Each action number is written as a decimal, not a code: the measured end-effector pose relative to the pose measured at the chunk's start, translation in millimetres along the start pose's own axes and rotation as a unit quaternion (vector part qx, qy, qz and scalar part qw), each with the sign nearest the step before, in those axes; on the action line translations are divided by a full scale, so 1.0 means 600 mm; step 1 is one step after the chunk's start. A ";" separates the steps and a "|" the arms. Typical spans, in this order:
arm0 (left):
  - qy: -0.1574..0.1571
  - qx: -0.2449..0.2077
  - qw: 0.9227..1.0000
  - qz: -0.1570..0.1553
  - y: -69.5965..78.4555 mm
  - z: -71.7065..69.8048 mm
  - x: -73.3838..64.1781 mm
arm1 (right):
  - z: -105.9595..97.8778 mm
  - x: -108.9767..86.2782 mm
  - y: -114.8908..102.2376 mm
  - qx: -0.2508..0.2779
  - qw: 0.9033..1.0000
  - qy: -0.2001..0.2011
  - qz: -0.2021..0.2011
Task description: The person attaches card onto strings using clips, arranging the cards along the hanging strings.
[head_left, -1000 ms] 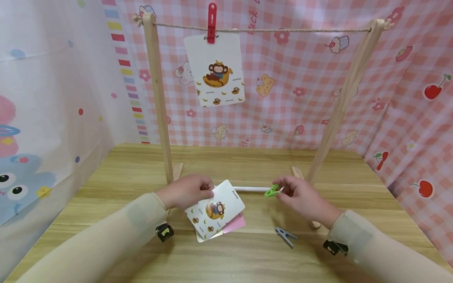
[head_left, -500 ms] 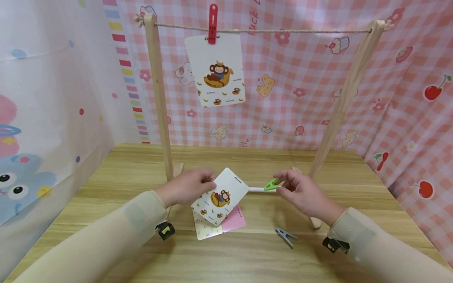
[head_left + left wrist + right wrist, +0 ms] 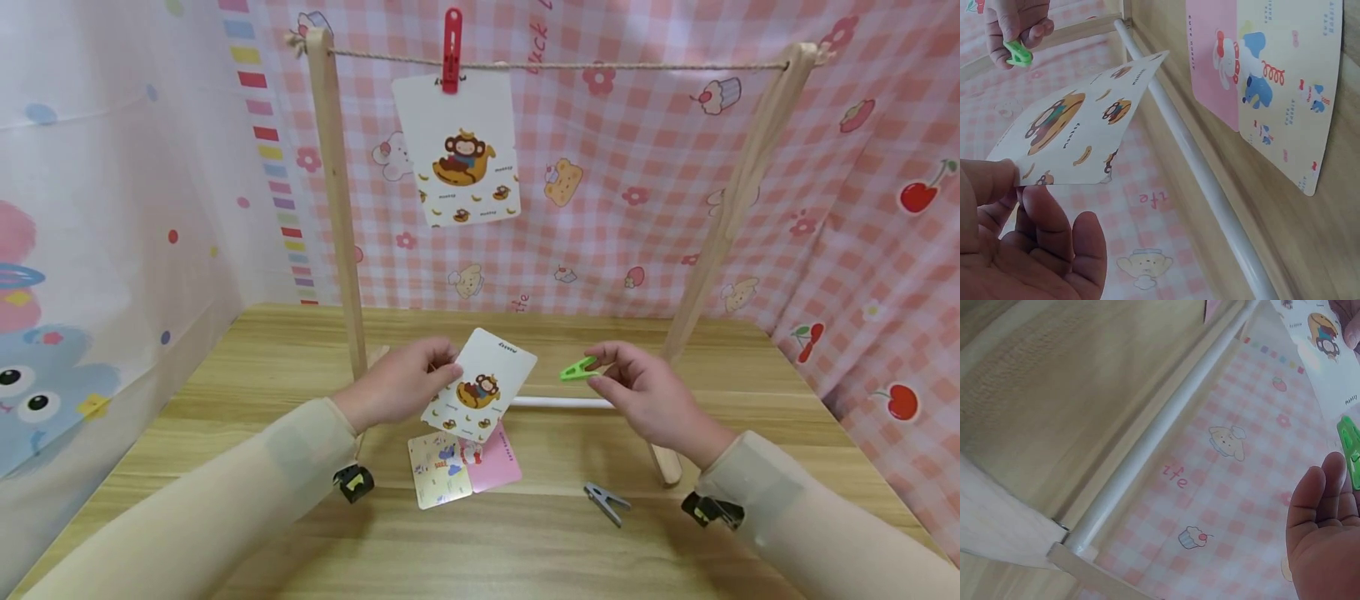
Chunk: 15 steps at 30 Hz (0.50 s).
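My left hand [image 3: 402, 379] pinches a white monkey card [image 3: 482, 385] by its left edge, tilted and raised above the table. In the left wrist view the card [image 3: 1079, 125] sits between thumb and index finger, the other fingers loosely bent. To the right, my right hand [image 3: 651, 402] holds a small green clothespin [image 3: 578, 369] between thumb and fingers, apart from the card. Below the held card, a pink card [image 3: 497, 467] and a cream card [image 3: 437, 479] lie on the table, partly covered. A grey clothespin [image 3: 606, 503] rests nearer the right forearm.
A wooden frame with a left post [image 3: 335, 192] and a right post [image 3: 731, 200] carries a twine line [image 3: 637, 65]. From it hangs another monkey card [image 3: 461, 150], held by a red clothespin [image 3: 451, 52]. A white rod [image 3: 558, 403] joins the frame's base.
Both hands have risen from the table. The monkey card has lifted up and slightly right, uncovering more of the pink and cream cards. The green clothespin has moved upward with the right hand.
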State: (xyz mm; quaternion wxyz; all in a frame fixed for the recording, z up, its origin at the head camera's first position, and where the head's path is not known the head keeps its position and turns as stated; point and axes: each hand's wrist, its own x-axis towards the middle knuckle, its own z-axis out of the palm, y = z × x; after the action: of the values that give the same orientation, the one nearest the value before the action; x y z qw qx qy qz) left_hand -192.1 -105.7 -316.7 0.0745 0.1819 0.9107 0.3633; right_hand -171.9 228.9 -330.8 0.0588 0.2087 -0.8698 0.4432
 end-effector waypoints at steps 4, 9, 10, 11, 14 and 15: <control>0.020 -0.002 1.000 0.004 0.006 -0.002 0.002 | -0.003 0.004 -0.007 0.004 1.000 0.012 -0.003; 0.036 -0.008 0.999 0.014 0.014 -0.006 0.004 | -0.006 0.008 -0.015 0.013 1.000 0.025 -0.008; 0.038 -0.008 0.999 0.016 0.016 -0.006 0.005 | -0.007 0.009 -0.017 0.016 0.999 0.027 -0.009; 0.039 -0.009 0.999 0.018 0.017 -0.006 0.005 | -0.008 0.010 -0.018 0.018 0.999 0.030 -0.010; 0.046 -0.012 0.999 0.021 0.022 -0.008 0.007 | -0.010 0.013 -0.022 0.021 0.999 0.041 -0.015; 0.047 -0.013 0.999 0.024 0.023 -0.008 0.008 | -0.010 0.014 -0.022 0.020 0.999 0.045 -0.018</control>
State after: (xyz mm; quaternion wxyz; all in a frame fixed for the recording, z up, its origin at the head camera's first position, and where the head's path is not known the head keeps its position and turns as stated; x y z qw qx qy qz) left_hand -194.1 -97.9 -303.7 0.0253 0.1853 0.9037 0.3852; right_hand -174.6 224.1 -314.6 0.1020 0.2048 -0.8534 0.4684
